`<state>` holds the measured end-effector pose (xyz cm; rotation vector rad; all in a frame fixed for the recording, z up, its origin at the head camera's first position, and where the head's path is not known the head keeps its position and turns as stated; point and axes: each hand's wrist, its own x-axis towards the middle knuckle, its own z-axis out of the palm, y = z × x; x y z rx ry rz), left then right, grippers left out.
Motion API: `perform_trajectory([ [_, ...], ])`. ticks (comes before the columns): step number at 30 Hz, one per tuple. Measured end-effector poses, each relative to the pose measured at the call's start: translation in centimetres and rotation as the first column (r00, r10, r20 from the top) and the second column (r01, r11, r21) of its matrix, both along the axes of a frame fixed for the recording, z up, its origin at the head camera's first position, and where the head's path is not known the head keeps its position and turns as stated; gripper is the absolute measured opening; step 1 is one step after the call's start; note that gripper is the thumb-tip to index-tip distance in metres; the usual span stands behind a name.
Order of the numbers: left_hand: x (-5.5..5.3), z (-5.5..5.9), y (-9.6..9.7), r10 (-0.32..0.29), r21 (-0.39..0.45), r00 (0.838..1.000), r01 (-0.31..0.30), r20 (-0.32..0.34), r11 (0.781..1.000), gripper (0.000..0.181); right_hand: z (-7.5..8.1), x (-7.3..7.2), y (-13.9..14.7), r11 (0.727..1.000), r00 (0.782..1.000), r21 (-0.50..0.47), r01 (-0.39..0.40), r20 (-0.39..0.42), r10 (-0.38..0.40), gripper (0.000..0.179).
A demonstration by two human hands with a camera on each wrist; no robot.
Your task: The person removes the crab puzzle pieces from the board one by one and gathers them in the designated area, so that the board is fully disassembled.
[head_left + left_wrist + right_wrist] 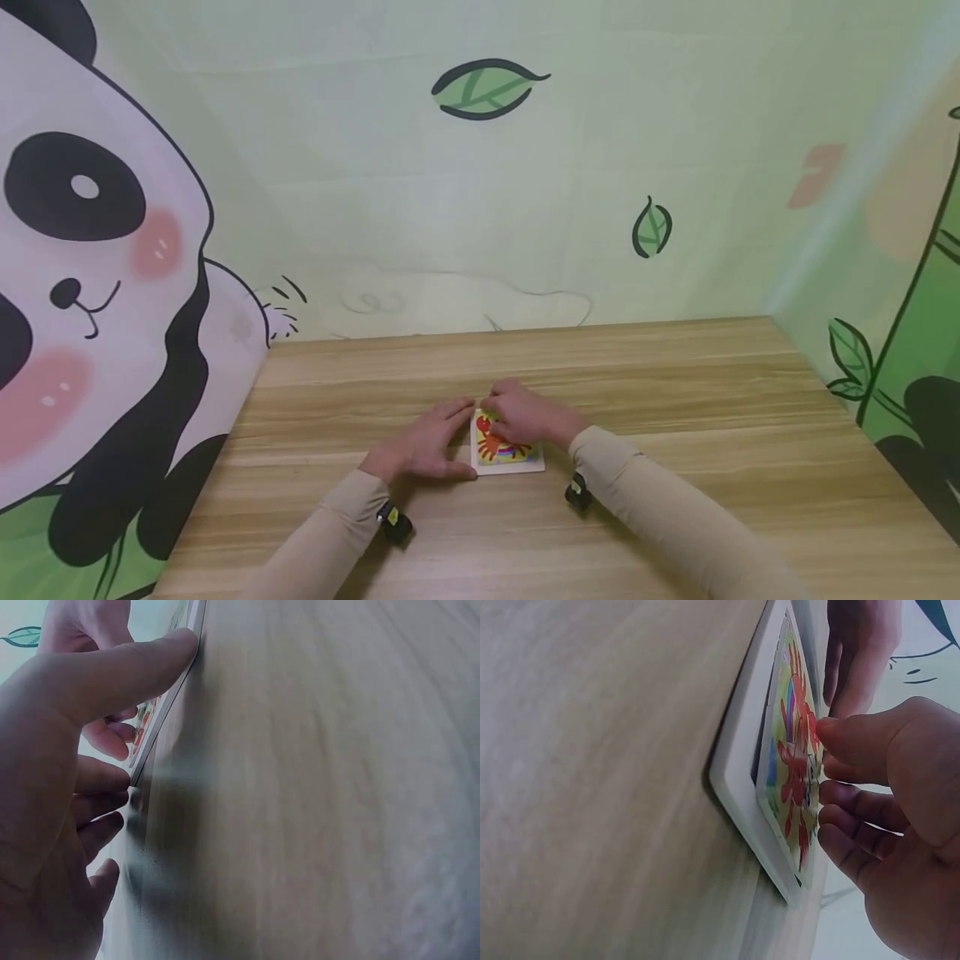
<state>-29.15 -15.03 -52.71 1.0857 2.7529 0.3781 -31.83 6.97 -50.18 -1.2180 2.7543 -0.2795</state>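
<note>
A small square jigsaw puzzle (491, 454) with a red crab on a yellow ground lies in a white tray (517, 471) on the table. My left hand (426, 443) rests at the tray's left side, thumb at the near left corner and fingertips by the far left one. From the right, my right hand (528, 417) reaches over the picture and covers its upper right. In the right wrist view its bent thumb and fingertips (836, 791) touch the picture's surface. A dark gap shows along one edge between the picture (784, 780) and the tray's rim (737, 761).
The wood-grain table (480, 542) spreads around the tray. Behind it hangs a pale green backdrop (360, 167) with leaves and a large panda (112, 317) at the left. Each beige sleeve has a small black wrist camera (396, 525) at its cuff.
</note>
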Motion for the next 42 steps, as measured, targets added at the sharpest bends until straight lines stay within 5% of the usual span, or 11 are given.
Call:
perform_trajectory([
  [23,-0.1,0.1,0.0,0.019,0.007,1.0,-0.019,0.009,1.0,0.105,0.4,0.2,-1.5,0.983,0.981,0.067,0.17,0.079,-0.175,0.036],
  [42,0.0,-0.1,0.1,0.016,0.013,1.0,-0.016,0.004,1.0,0.105,0.4,0.4,-1.6,0.978,0.974,0.02,0.206,0.095,-0.207,0.039],
])
